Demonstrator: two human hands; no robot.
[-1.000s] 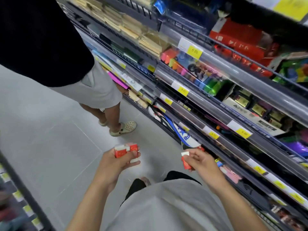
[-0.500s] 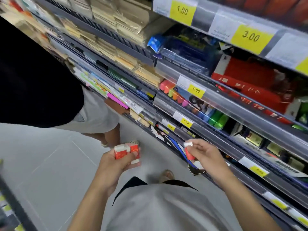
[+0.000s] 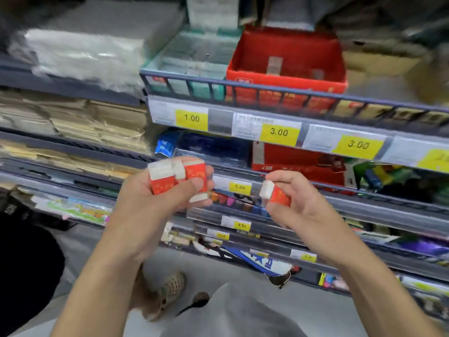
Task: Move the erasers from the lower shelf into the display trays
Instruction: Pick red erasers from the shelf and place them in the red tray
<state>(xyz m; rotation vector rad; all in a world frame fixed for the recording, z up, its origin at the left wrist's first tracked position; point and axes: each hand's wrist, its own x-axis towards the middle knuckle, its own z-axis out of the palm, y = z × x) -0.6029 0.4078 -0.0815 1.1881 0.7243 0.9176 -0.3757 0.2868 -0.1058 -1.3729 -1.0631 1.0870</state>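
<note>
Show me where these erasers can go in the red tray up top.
The red tray looks mostly bare inside, between its red walls; only a couple of small blurred items show near the middle and front. The teal tray left of it looks packed. Both hands hold erasers below.

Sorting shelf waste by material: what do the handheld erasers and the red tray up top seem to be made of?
The erasers look like white rubber or vinyl blocks in glossy red printed sleeves, probably paper; the matte white ends poke out. The single eraser in the right hand looks the same. The red tray looks like printed cardboard: thin, flat, folded walls, though blur leaves that open.
</note>
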